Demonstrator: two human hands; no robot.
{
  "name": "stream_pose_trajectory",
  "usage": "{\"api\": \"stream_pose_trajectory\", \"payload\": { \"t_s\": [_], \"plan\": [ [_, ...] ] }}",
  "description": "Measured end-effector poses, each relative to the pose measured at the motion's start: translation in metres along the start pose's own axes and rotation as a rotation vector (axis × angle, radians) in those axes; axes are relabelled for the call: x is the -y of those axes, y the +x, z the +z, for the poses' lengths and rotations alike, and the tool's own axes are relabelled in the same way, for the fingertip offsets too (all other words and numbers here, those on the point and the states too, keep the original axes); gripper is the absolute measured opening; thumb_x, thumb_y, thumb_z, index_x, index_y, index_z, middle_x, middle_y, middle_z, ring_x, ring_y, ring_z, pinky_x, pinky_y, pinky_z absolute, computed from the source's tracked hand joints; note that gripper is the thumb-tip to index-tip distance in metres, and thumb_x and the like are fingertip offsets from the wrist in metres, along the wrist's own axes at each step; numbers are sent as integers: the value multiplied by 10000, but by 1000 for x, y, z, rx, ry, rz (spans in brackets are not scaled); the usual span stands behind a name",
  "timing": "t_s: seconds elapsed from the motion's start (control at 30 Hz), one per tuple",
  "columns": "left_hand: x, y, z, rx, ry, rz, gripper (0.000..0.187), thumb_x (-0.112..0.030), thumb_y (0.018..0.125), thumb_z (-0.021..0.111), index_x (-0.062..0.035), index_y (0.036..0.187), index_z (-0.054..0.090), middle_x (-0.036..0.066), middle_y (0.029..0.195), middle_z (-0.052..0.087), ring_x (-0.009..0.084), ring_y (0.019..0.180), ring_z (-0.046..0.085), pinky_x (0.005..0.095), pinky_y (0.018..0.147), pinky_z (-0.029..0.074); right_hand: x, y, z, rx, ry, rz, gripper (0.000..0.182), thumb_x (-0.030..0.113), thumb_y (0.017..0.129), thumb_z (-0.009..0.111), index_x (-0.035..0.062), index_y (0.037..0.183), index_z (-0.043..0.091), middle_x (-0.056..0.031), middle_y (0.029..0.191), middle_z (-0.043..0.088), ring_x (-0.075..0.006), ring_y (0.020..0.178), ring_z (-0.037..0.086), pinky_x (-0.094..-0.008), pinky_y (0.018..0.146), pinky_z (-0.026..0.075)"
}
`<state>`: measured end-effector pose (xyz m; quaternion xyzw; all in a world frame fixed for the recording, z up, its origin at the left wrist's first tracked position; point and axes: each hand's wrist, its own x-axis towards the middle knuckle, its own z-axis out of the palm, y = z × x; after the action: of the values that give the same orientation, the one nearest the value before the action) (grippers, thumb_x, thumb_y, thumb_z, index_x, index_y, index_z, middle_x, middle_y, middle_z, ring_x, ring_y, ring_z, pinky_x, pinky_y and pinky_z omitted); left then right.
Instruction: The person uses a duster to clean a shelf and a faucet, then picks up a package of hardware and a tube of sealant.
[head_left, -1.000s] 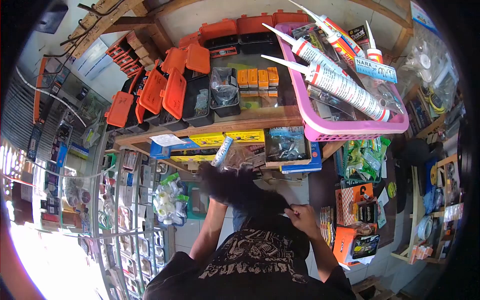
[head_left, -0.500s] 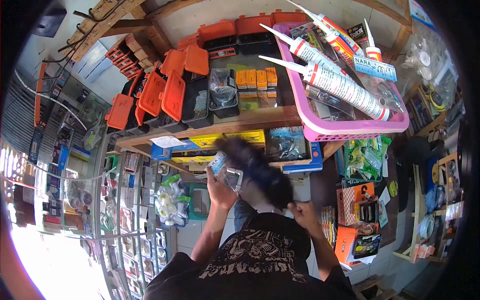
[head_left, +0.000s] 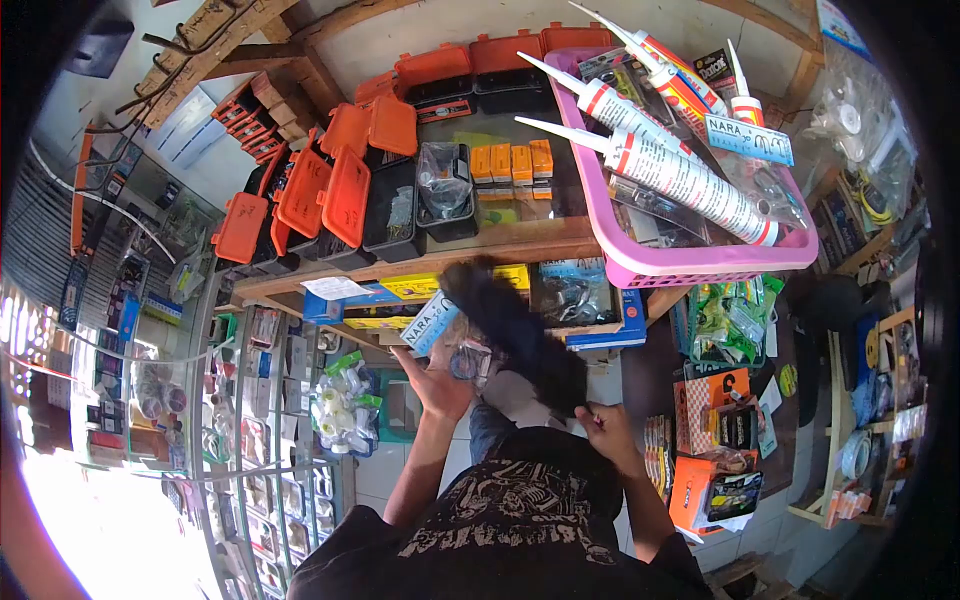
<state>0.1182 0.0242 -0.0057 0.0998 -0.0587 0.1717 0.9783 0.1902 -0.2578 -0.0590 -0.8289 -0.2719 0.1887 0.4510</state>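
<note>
My right hand (head_left: 607, 430) is closed round the handle end of a dark, fluffy feather duster (head_left: 520, 335), which slants up to the left. The duster's head lies across the front of the shelf, close beside a clear plastic packet (head_left: 468, 362). That packet, with a blue-and-white NARA header card (head_left: 430, 322), is held in my left hand (head_left: 437, 388), palm turned up and thumb out to the left. Something round and ring-like shows through the plastic. The fingers behind the packet are partly hidden.
Above the duster, a wooden shelf holds black boxes with orange lids (head_left: 345, 195) and small orange cartons (head_left: 512, 163). A pink basket (head_left: 710, 262) of sealant tubes stands at right. Glass shelving (head_left: 240, 420) lines the left; a box of packets (head_left: 575, 298) sits below the shelf.
The packet in my left hand has tilted and turned, its card now higher and fuller in view. My left palm has opened more upward. The duster has shifted slightly right.
</note>
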Motion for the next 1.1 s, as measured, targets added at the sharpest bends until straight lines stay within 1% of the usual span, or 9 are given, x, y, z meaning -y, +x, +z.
{"api": "stream_pose_trajectory", "payload": {
  "t_s": [0.03, 0.13, 0.17, 0.23, 0.53, 0.63, 0.93, 1.0, 1.1],
  "plan": [
    [0, 0, -9, 0, 2, 0, 718, -577, 935, 381, -41, 1413, 358, 133, 1426, 394, 281, 1289, 366, 470, 1089, 262, -1, 0, 1, 49, 23, -8, 370, 340, 892, 615, 10, 724, 613, -193, 609, 564, -395, 562, 562, -418, 522, 422],
    [-1, 2, -55, -391, 1958, 496, 697, -601, 959, 298, -82, 1419, 360, 79, 1398, 444, 257, 1289, 406, 455, 1096, 299, 4, -1, 1, -24, -96, -87, 382, 350, 893, 611, 16, 708, 606, -177, 587, 555, -378, 538, 549, -412, 511, 417],
    [1, 3, -33, -386, 1957, 493, 697, -601, 959, 298, -82, 1419, 360, 79, 1398, 444, 257, 1289, 406, 455, 1096, 299, 3, -2, 0, -29, -96, -83, 382, 350, 893, 611, 16, 708, 606, -177, 587, 555, -378, 538, 549, -412, 511, 417],
    [4, 2, 8, -401, 349, 35, 680, -573, 956, 356, -71, 1415, 356, 98, 1337, 504, 290, 1215, 495, 470, 1029, 400, 1, 1, -4, -165, -48, 23, 359, 322, 882, 632, 21, 687, 603, -153, 559, 537, -331, 500, 534, -387, 493, 413],
    [28, -53, -90, -285, 457, -215, 582, -366, 894, 609, -80, 1369, 434, 122, 1281, 556, 290, 1228, 486, 465, 1055, 375, 33, 20, 29, -104, 204, -210, 361, 298, 793, 740, 43, 1019, 620, -121, 815, 626, -247, 579, 582, -337, 513, 455],
    [30, -69, -134, 276, 1823, -226, 414, -223, 973, 460, -15, 1331, 448, 142, 1279, 541, 285, 1179, 521, 418, 1042, 394, 53, 27, 49, -6, 304, -239, 411, 299, 798, 733, 59, 1107, 606, -138, 967, 638, -248, 675, 634, -346, 557, 500],
    [44, -68, -84, 261, 1725, -186, 460, -340, 972, 433, -24, 1303, 482, 156, 1271, 543, 294, 1173, 524, 419, 1026, 410, 51, 35, 70, -3, -162, -314, 457, 228, 795, 728, 87, 1205, 584, -112, 1194, 583, -234, 711, 689, -341, 614, 543],
    [52, -74, -162, -146, 531, -376, 586, -488, 952, 400, -45, 1333, 453, 161, 1287, 531, 324, 1168, 522, 437, 1030, 406, 60, 34, 66, -6, -198, -287, 439, 220, 810, 715, 92, 1208, 584, -114, 1202, 578, -238, 702, 691, -344, 617, 543],
    [34, -64, -143, -336, 829, -162, 762, -662, 901, 352, -66, 1373, 407, 157, 1326, 500, 355, 1188, 497, 483, 1028, 397, 79, 31, 51, -148, 27, -295, 362, 209, 847, 678, 77, 1173, 589, -126, 1160, 584, -245, 648, 660, -336, 591, 517]
  ]
}}
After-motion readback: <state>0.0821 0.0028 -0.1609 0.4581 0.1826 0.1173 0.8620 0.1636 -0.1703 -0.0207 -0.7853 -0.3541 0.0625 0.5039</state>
